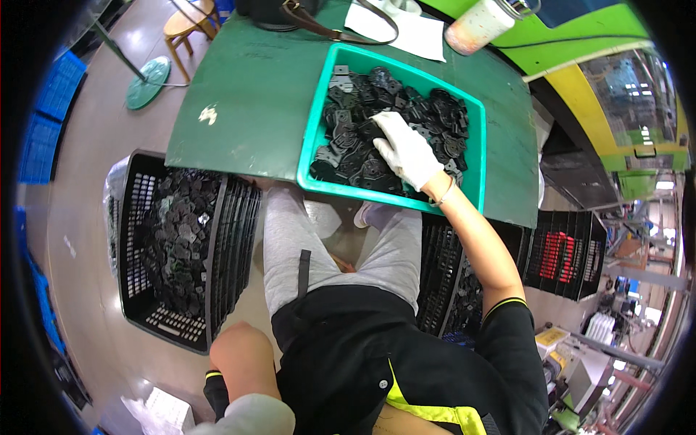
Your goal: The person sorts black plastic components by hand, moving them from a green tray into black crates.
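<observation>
Reaching: right hand, gloved, upper centre, into the teal bin of black parts.
Grip: fingers down on parts, hold unclear.
Left hand: possibly bottom edge, unseen.

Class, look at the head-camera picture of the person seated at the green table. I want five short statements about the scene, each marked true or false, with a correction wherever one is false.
1. The right hand, in a white glove, rests on the black parts in the teal tray. True.
2. The teal tray stands on the floor. False: it stands on the green table.
3. A black crate filled with dark parts stands by the person's left leg. True.
4. The left hand is also reaching into the teal tray. False: it is down at the lower edge of the picture, far from the tray.
5. The person wears grey trousers. True.
</observation>
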Demonstrator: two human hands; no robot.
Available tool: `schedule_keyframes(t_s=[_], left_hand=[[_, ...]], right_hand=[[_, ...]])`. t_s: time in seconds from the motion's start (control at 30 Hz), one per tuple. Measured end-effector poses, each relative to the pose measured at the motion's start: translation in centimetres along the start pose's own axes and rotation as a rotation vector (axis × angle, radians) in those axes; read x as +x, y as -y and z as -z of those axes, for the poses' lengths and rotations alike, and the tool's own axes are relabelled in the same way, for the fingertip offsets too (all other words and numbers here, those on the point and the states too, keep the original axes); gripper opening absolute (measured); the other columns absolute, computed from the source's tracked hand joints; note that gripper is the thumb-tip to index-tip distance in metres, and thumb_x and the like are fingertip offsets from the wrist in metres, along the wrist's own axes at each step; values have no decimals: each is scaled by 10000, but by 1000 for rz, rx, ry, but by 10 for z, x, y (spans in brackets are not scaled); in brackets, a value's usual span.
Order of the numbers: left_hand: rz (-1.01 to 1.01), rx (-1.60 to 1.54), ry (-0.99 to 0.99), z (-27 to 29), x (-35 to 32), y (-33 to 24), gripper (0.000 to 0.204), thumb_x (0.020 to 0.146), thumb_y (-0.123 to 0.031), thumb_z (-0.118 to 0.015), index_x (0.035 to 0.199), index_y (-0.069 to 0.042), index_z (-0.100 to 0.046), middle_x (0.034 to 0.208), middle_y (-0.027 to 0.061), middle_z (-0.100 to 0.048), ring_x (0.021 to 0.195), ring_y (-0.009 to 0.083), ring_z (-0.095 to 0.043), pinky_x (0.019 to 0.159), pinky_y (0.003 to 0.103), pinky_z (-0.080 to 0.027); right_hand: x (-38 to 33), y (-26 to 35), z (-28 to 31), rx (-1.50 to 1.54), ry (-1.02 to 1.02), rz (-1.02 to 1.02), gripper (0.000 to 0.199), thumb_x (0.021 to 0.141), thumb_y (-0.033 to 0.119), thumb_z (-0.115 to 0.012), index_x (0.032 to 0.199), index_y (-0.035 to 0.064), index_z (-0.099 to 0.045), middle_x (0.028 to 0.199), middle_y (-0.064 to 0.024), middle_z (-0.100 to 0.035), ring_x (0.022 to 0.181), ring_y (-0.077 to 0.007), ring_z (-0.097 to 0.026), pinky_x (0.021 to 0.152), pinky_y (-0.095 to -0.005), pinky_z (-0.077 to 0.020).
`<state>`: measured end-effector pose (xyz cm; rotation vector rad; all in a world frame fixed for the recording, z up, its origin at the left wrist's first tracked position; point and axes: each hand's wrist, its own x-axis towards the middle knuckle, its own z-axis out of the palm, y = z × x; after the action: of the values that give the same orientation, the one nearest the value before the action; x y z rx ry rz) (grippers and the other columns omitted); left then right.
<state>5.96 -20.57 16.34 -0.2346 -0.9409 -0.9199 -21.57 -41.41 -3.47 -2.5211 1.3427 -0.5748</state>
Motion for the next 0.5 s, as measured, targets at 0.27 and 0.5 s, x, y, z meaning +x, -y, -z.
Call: schedule_keyframes(t_s=[0.27, 0.5], left_hand=[[-125, 849, 207, 32, -45, 32, 352, 811, -146, -611, 1135, -11, -590, 1189, 170, -585, 1109, 280, -553, 942, 382, -458], [522, 1386, 475, 75, -57, 161, 589, 702, -115, -737, 1224, 20, -499, 1293, 239, -478, 1149, 396, -510, 967, 446, -422]], right_hand=[[-26, 3, 32, 588, 128, -565, 294, 868, 177, -585, 1124, 32, -567, 850, -89, -626, 712, -140, -585, 672, -291, -483], [-47, 39, 67, 512, 66, -178, 250, 873, 203, -592, 1061, 41, -620, 937, -109, -647, 838, -261, -618, 747, -347, -494]])
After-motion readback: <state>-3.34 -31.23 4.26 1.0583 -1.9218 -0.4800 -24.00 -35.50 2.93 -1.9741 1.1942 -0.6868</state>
